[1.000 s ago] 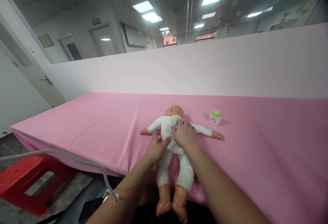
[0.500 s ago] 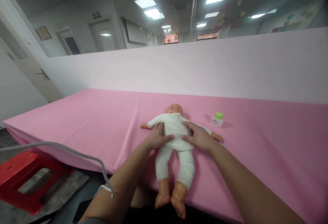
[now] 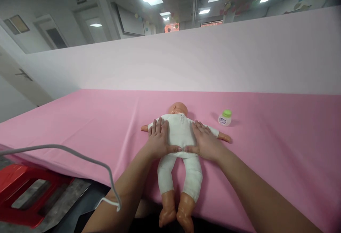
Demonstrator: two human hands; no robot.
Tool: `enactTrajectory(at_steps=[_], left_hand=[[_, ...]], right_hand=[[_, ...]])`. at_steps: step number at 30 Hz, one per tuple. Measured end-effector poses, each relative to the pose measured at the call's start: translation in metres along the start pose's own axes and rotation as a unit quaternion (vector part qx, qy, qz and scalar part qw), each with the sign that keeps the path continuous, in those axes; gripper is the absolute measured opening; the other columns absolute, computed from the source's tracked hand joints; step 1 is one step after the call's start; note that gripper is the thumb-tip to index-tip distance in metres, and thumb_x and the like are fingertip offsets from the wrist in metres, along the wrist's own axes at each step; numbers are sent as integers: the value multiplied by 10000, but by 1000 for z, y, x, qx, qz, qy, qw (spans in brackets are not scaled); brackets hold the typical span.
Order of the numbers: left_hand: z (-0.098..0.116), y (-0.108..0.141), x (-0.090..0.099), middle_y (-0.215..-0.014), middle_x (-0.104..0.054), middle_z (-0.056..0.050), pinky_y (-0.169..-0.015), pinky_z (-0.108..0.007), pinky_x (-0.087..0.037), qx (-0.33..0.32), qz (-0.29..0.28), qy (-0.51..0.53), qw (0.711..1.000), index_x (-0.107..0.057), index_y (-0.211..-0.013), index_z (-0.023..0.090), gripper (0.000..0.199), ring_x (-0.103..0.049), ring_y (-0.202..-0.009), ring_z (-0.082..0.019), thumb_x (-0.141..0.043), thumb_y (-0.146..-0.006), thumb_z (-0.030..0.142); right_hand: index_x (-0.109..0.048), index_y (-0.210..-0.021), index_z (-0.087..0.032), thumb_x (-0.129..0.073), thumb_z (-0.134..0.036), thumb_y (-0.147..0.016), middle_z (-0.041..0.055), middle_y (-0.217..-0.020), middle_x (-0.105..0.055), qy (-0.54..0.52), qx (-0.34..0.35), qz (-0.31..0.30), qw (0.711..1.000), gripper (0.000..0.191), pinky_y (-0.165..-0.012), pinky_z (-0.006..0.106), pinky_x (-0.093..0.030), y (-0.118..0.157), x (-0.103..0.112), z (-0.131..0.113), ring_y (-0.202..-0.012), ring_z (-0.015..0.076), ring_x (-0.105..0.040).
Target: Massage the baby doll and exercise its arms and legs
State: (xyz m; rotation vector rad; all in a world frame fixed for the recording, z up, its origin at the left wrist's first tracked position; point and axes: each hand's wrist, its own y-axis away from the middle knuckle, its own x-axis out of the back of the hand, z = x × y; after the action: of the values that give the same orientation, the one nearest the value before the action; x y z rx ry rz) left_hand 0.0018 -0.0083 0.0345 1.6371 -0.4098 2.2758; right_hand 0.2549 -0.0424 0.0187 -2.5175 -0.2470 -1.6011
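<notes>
Now left hand [image 3: 158, 141] and right hand [image 3: 207, 142] flatter on the doll's torso [image 3: 180, 131], thumbs [image 3: 173, 149] nearer each other, grip spread wide.

baby doll [image 3: 180, 131] in white, lying flat, arms outspread, on pink sheet [image 3: 266, 147]

The left hand [image 3: 158, 141] and the right hand [image 3: 207, 141] rest on the white-clothed doll [image 3: 180, 130], thumbs close together. On the pink surface [image 3: 106, 119] stands also one green-lidded jar [image 3: 225, 118].

Doll [image 3: 181, 133] on cloth [image 3: 266, 147], jar [image 3: 225, 119] at right, stool [image 3: 26, 172] left, seemingly lower
</notes>
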Motion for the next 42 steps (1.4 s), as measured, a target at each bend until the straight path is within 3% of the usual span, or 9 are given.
enactTrajectory(at_steps=[3,8,13,17,20,26,33,37,42], left_hand=[[-5,-2,-8,-1749,76,-231,-1235,-702,33,-4,-4,-5,1000,-14,-1681,137,1369,182,-1585,-451,-630,-722,894],[-2,7,-5,-1752,3,-225,-1242,-713,-23,-29,14,-6,999,-25,-1683,158,1219,96,-1607,-422,-588,-832,825],[17,53,5,-1737,-176,-209,-1283,-636,-155,-127,61,-22,990,-185,-1665,162,854,-111,-1621,-360,-546,-994,548],[27,91,11,-1717,-283,-149,-1290,-574,-253,-210,14,0,978,-242,-1659,220,749,-217,-1604,-314,-560,-989,323],[29,103,13,-1718,-283,-132,-1297,-546,-264,-241,-23,13,970,-266,-1658,221,790,-238,-1597,-316,-615,-958,334],[29,100,3,-1697,-316,-160,-1305,-516,-257,-245,-39,-13,969,-324,-1640,175,801,-262,-1589,-315,-666,-941,364],[27,102,-10,-1686,-332,-175,-1300,-519,-272,-242,-36,-26,969,-340,-1632,160,814,-285,-1579,-331,-687,-930,382],[32,100,3,-1674,-349,-194,-1288,-535,-293,-236,-35,-16,971,-353,-1626,137,788,-308,-1570,-346,-655,-952,413],[35,89,24,-1690,-313,-189,-1299,-533,-254,-239,-19,-8,971,-349,-1629,127,676,-242,-1594,-319,-477,-1056,462]], right_hand=[[-114,-1676,-45,-537,-828,-872,240,-1739,-97,20,9,-12,1000,1200,-1307,548,-107,-2,-5,0,-1623,361,-56],[-170,-1679,-81,-486,-807,-917,208,-1736,-151,15,18,5,1000,1098,-1306,543,-152,3,-2,-6,-1620,343,-114],[-257,-1676,-178,-520,-726,-954,118,-1734,-202,-11,32,-7,999,943,-1287,574,-255,38,12,-32,-1605,359,-187],[-264,-1664,-311,-555,-638,-986,37,-1721,-248,-40,97,-20,994,807,-1277,602,-292,73,11,-44,-1590,356,-244],[-233,-1659,-346,-561,-577,-1006,6,-1716,-253,-45,125,-38,990,766,-1288,586,-289,90,5,-42,-1586,334,-266],[-225,-1666,-276,-525,-567,-1026,12,-1725,-214,-30,138,-63,988,764,-1317,522,-246,100,-12,-37,-1601,294,-231],[-272,-1658,-239,-524,-574,-1028,57,-1719,-239,-37,149,-51,987,757,-1311,533,-254,97,-22,-38,-1593,307,-257],[-282,-1659,-262,-554,-599,-1007,60,-1714,-265,-40,153,-32,987,782,-1305,540,-262,94,-16,-37,-1584,321,-281],[-277,-1664,-225,-533,-646,-995,82,-1725,-229,-17,135,-21,990,831,-1302,545,-251,84,-4,-36,-1598,321,-235]])
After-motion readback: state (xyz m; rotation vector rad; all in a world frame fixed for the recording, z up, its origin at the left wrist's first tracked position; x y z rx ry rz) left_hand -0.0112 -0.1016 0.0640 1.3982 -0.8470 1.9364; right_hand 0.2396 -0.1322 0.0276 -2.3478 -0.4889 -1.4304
